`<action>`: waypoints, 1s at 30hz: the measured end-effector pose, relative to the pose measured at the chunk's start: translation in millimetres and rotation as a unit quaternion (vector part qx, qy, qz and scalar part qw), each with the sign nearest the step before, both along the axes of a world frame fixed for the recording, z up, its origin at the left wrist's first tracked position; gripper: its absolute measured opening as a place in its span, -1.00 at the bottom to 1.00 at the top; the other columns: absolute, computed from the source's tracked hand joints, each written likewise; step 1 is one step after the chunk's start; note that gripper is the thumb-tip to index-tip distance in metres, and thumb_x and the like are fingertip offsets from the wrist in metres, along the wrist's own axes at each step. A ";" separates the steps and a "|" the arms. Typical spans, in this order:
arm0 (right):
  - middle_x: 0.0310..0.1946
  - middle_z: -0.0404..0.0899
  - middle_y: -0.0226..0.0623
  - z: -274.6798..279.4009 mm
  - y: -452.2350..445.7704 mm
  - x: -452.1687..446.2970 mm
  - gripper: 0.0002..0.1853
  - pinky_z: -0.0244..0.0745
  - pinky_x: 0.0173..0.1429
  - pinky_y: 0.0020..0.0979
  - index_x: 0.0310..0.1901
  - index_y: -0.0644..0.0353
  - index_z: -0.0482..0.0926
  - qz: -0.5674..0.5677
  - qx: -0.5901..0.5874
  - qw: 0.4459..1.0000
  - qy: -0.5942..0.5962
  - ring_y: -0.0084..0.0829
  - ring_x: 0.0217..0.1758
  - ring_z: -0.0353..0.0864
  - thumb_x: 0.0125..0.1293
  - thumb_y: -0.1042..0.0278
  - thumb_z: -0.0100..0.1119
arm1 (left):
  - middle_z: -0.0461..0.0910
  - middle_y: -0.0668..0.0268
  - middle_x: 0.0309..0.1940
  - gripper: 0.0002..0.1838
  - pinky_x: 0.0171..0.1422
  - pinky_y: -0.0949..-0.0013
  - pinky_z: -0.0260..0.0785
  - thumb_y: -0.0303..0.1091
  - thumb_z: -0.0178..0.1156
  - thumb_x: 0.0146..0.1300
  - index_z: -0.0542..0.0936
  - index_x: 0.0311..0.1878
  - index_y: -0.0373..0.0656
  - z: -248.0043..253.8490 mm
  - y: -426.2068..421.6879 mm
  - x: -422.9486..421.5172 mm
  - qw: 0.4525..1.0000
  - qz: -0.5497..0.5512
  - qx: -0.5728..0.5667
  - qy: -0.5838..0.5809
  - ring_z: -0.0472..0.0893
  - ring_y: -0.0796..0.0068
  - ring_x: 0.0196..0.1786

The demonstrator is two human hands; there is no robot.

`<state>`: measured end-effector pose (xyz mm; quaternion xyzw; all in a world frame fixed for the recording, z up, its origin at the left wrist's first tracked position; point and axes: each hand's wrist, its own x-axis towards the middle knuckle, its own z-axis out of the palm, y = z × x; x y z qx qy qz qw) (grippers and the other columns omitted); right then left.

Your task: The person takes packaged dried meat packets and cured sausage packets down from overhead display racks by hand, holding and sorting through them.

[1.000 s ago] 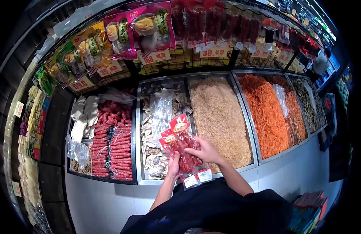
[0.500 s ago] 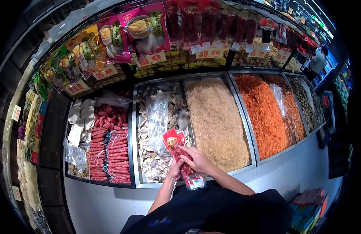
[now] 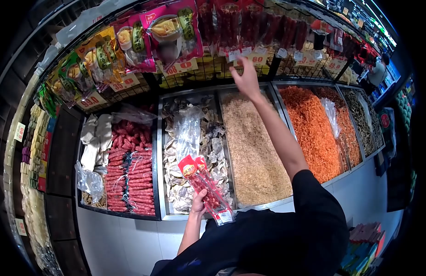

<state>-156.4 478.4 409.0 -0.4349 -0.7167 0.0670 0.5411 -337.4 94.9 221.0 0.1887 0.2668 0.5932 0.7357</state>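
Observation:
My left hand (image 3: 198,202) is closed around long red packs of sausages (image 3: 207,187), held tilted over the front of a bin of dried pale pieces (image 3: 175,193). Two red pack tops show, side by side, and a white label is at the lower end. My right hand (image 3: 246,77) is stretched out with its fingers apart, just below a row of hanging sausage packs (image 3: 229,27). It is nearest to their white tags and a price card (image 3: 257,60); I cannot tell whether a fingertip touches them.
Loose red sausages (image 3: 130,179) fill a bin at left. Tiny dried shrimp (image 3: 256,152) and orange dried shrimp (image 3: 309,133) lie in bins to the right. Pink food bags (image 3: 169,32) hang at upper left. Another person (image 3: 377,73) stands far right.
My right hand has let go of the sausage packs and reached up and forward to the hanging row. My left hand keeps the packs, now shifted slightly left.

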 end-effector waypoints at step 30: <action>-0.18 0.59 -0.29 6.6 -246.5 51.7 -0.64 0.55 0.05 -0.38 -0.08 0.34 0.57 0.342 -0.520 0.766 0.159 -0.42 -0.19 0.64 0.23 0.23 0.36 | 0.50 0.03 0.17 -0.39 0.18 0.10 0.55 -0.22 0.24 0.34 0.27 0.34 -0.28 2.1 6.1 11.0 0.998 -0.031 -0.004 0.045 0.61 0.15 0.12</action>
